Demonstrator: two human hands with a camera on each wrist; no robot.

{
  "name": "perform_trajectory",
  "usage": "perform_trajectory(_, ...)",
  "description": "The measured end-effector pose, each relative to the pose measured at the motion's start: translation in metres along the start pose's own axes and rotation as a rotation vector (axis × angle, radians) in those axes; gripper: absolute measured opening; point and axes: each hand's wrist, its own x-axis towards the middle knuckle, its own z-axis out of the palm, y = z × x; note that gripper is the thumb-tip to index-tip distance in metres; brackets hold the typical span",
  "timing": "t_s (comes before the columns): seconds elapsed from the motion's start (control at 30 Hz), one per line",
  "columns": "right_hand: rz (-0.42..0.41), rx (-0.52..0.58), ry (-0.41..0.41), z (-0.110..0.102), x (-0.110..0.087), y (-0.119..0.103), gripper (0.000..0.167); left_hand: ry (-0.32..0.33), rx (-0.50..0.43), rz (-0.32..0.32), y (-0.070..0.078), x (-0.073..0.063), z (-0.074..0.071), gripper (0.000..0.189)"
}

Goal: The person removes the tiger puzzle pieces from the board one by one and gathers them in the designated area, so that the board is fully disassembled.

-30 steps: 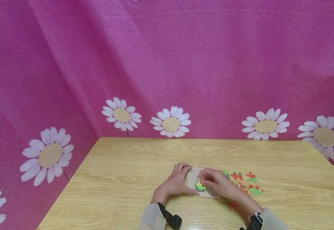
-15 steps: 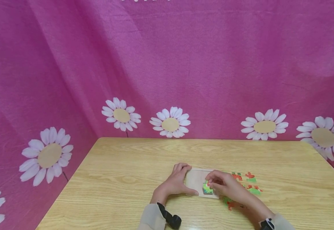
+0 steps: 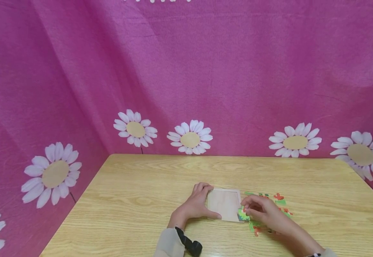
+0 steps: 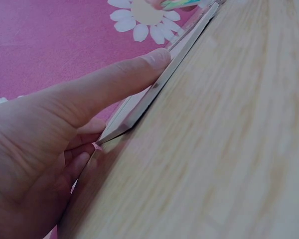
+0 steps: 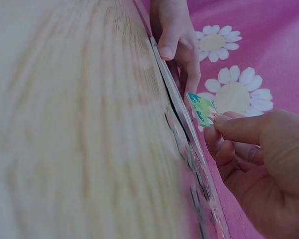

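A shallow wooden puzzle tray point(image 3: 223, 204) lies on the table, its bare bottom showing. My left hand point(image 3: 195, 205) holds the tray at its left side, thumb along the near edge and fingers by the far left corner. In the left wrist view the thumb point(image 4: 134, 74) presses on the tray's rim. With thumb and fingertips my right hand point(image 3: 268, 213) pinches a green jigsaw piece point(image 3: 242, 215) over the tray's right edge. The right wrist view shows that piece point(image 5: 200, 108) tilted and raised above the tray.
Several loose red and green jigsaw pieces point(image 3: 280, 200) lie right of the tray, partly hidden by my right hand. The wooden table point(image 3: 141, 200) reaches back to a pink cloth point(image 3: 237, 78) with printed daisies, which also stands along the left.
My right hand has moved to the right with the jigsaw piece, from over the tray's middle to its right edge. The left hand stays in place on the tray.
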Motion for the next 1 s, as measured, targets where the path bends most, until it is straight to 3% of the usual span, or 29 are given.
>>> perform_trajectory(0.17, 0.008, 0.010, 0.001, -0.007, -0.010, 0.002, 0.015, -0.007, -0.003, 0.001, 0.000, -0.001, -0.001, 0.092)
perform_trajectory(0.33, -0.038, 0.006, 0.023, -0.013, -0.020, 0.006, 0.014, -0.015, -0.015, -0.009, 0.000, -0.002, -0.001, 0.093)
perform_trajectory(0.73, -0.012, -0.079, 0.081, -0.029, -0.044, 0.009, 0.011, -0.020, -0.017, -0.026, 0.001, -0.001, -0.001, 0.093)
perform_trajectory(1.0, -0.050, -0.090, 0.131, -0.038, -0.061, 0.017, 0.016, -0.019, -0.020, -0.031, 0.003, -0.002, -0.003, 0.092)
